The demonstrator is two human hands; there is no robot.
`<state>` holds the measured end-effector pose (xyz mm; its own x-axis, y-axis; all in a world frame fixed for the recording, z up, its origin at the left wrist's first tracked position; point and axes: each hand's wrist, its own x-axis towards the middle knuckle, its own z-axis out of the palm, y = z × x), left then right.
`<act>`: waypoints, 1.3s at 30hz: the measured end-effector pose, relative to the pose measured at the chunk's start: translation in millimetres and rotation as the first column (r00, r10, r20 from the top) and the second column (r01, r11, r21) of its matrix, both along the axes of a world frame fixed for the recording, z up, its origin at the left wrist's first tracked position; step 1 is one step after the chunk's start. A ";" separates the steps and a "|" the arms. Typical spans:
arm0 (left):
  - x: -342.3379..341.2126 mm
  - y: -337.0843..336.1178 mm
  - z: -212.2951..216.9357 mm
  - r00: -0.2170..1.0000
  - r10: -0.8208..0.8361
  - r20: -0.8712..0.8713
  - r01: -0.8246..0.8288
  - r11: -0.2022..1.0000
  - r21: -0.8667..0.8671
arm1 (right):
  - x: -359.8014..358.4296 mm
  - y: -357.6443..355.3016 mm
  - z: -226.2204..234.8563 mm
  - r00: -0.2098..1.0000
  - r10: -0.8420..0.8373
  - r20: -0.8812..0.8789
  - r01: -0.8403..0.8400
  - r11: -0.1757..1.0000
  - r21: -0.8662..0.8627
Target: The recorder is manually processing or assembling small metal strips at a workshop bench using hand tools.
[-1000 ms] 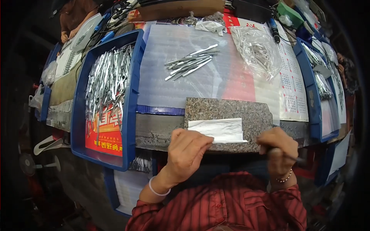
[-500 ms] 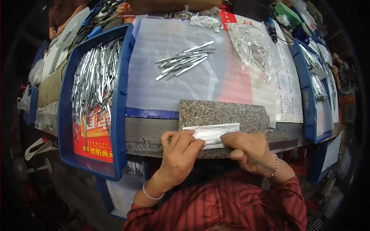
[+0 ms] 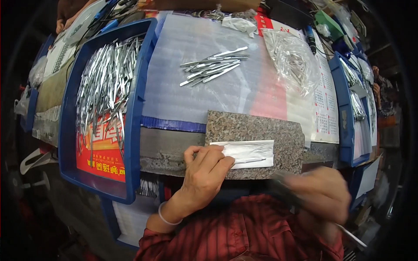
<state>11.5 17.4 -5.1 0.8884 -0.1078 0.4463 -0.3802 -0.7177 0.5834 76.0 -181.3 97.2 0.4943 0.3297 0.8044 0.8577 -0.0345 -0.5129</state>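
My left hand is closed, its fingertips pressed down at the left end of a white paper pad on a speckled granite slab. A thin silvery metal strip lies along the pad's near edge, its left end under my fingers. To the right, off the slab's near corner, my right hand is smeared by motion. It grips a long tool, with a dark blurred end in front and a thin pale rod sticking out behind. The blur hides the tool's kind.
At the left stands a blue tray heaped with metal strips. More strips lie on the plastic-covered table. A clear plastic bag is at the far right, beside another blue tray. Another person's hand shows far left.
My right hand has moved right and towards me, off the pad, with the tool in it. My left hand stays on the pad's left end. The view has shifted slightly.
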 end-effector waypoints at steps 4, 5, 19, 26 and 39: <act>4.3 0.7 7.0 0.999 -0.034 -0.022 0.034 0.999 -0.017 | 9.1 6.2 -36.2 0.933 0.022 -0.360 -0.245 0.771 -0.588; 2.8 3.9 9.6 0.999 -0.026 -0.042 0.026 1.000 0.001 | 10.0 6.7 -40.4 0.933 0.032 -0.360 -0.254 0.766 -0.591; -8.6 16.9 9.1 0.997 0.014 -0.082 -0.009 0.999 0.054 | 8.2 39.1 -40.3 0.951 0.074 -0.299 -0.237 0.796 -0.557; -1.6 18.7 10.9 0.998 0.007 -0.062 -0.003 0.998 0.065 | 7.5 37.8 -31.9 0.953 0.054 -0.297 -0.232 0.759 -0.608; 3.4 13.6 13.8 0.999 0.015 -0.050 -0.013 0.999 0.042 | 9.2 -33.3 -41.2 0.871 -0.183 -0.456 -0.078 0.864 -0.497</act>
<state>14.9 31.0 8.7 0.9113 -0.1128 0.3961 -0.3408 -0.7466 0.5714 85.2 -214.6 56.0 0.7948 0.5713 0.2046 0.5011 -0.4277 -0.7523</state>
